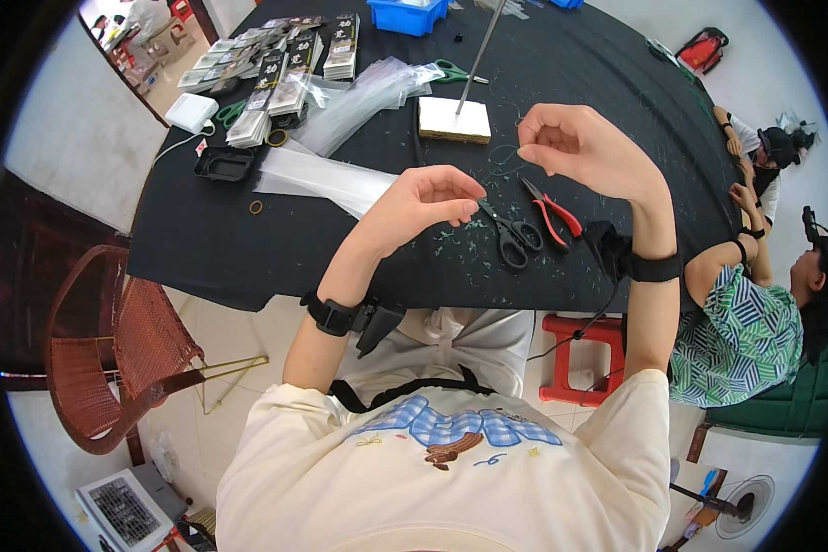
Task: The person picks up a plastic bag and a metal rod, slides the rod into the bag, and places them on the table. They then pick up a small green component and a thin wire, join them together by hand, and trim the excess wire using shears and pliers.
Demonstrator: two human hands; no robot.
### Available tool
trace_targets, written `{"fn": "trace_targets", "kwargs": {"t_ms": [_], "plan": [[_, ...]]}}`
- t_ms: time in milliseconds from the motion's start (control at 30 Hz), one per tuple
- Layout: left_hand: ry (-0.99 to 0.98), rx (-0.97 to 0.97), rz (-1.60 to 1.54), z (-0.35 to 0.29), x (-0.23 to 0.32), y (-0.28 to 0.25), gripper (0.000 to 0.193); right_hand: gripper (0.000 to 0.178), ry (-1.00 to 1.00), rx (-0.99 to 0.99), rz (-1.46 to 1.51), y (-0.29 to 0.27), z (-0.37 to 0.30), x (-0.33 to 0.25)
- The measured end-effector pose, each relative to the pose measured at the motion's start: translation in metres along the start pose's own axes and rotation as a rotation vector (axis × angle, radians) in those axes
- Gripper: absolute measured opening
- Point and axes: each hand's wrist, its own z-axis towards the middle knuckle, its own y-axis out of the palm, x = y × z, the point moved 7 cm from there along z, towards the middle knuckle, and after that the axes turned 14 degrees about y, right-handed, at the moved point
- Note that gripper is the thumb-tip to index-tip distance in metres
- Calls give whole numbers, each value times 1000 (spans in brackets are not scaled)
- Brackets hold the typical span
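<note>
Blue bin (407,16) far beyond both hands at the tabletop's (202,239) far edge; contents not readable. Small black tray (223,163) well left of the left hand, looks empty.

Left hand (425,202) raised over the tabletop's near part, wrist bent, fingers curled with thumb and forefinger pinched together at the tip; whatever they pinch is too thin to make out. Right hand (575,145) held higher and further out, fingers loosely curled, thumb meeting fingertips in a pinch. A thin green thread (503,156) shows just left of the right hand, between the two hands; cannot tell if either hand actually holds it. Both wrists carry black straps, forearms come up from the lower edge.

Black scissors (511,237) lie on the tabletop just right of the left hand, below the right. Red-handled pliers (552,213) just beside them. Wooden block with upright metal rod (455,118) beyond the hands. Clear plastic sleeves (327,179) left of the left hand.
</note>
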Motion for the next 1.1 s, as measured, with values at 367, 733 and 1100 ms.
{"fn": "trace_targets", "kwargs": {"t_ms": [367, 733, 1100], "plan": [[-19, -2, -48, -2, -5, 1, 23, 6, -33, -11, 61, -2, -9, -8], [7, 143, -134, -6, -15, -7, 26, 6, 16, -25, 116, -1, -13, -1], [74, 323, -28, -8, 4, -8, 22, 10, -32, -19, 244, 12, -15, 10]]}}
